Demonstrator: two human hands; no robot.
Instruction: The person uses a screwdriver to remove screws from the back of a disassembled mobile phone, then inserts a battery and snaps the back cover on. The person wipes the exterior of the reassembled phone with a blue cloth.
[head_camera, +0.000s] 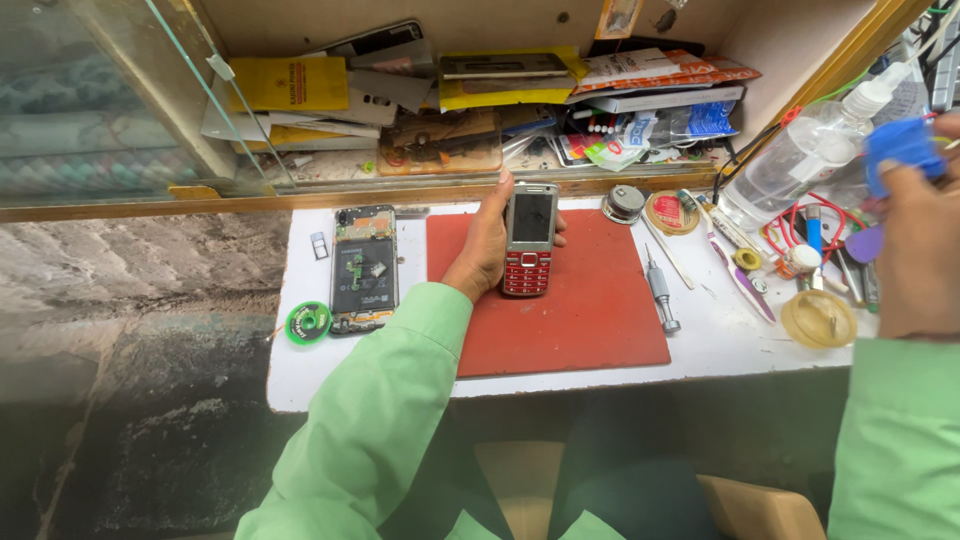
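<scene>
My left hand (486, 245) grips a red and silver keypad phone (529, 240), held upright over a red work mat (580, 310) with its dark screen toward me. Far to the right, my right hand (915, 250) is raised and closed on a small blue object (902, 147) at the edge of the view. Both arms wear light green sleeves. To the left of the mat lies an opened smartphone (364, 268) with its back off and its parts showing.
A white worktop (710, 335) carries a green solder wick spool (308, 322), a screwdriver (660, 292), a clear spray bottle (800, 155), round tins, tweezers and a yellow lid (818, 318). A cluttered shelf of packets and phone parts runs behind. A glass panel stands at the left.
</scene>
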